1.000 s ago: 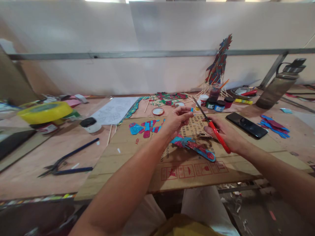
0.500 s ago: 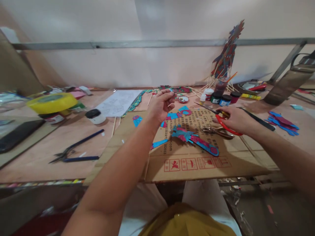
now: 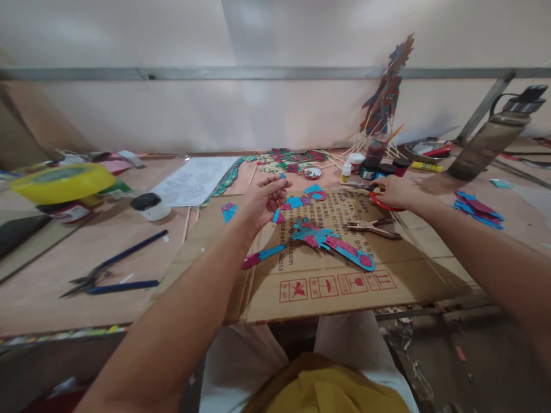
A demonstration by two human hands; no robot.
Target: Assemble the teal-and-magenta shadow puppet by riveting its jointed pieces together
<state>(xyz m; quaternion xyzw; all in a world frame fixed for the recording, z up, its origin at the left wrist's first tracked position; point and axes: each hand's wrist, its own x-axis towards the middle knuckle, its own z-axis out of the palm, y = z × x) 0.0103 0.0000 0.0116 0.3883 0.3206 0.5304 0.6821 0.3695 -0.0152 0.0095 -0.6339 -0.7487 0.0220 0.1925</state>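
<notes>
"From where is the view taken?"
"From the wearer's head, aimed forward and down."
"How near?"
"The left hand (image 3: 267, 201) and right hand (image 3: 394, 192) are seen close, a white panel (image 3: 172, 34) beyond."

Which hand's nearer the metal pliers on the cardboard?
Right. The right hand is just beyond the metal pliers, at the red-handled scissors; the left hand is farther, left of the pliers.

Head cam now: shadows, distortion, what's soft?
Head view: shadow darkens the cardboard below the right forearm; the water bottle leans outward, probably wide-angle stretch; the yellow roll, far left, and the drawing sheet look soft; the blue bit in the left hand is too small to make out.
</notes>
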